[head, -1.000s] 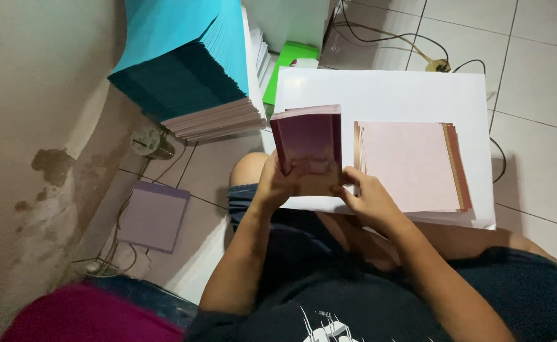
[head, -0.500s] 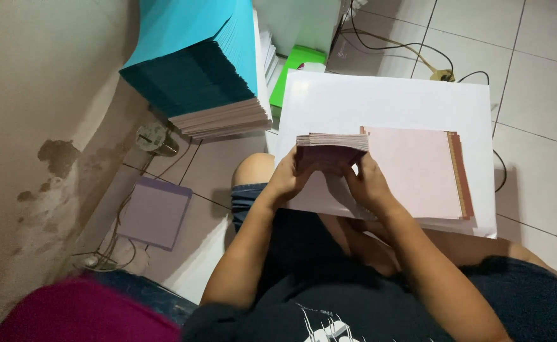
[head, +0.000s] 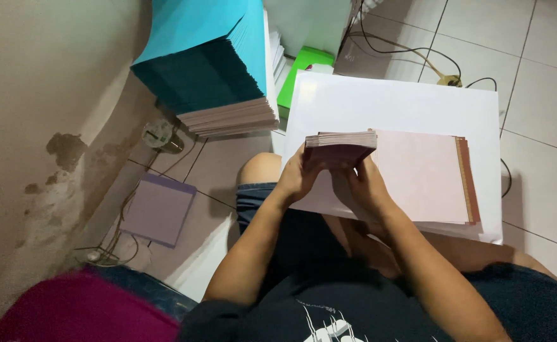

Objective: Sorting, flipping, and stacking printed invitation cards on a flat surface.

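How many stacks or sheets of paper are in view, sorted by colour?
Maroon-edged bundle held in left hand and right hand: 1
Pink stack on white board: 1
Teal-topped stack: 1
Lilac sheet on floor: 1
Green item: 1
Total: 5

Teal stack (head: 205,60) cropped at top
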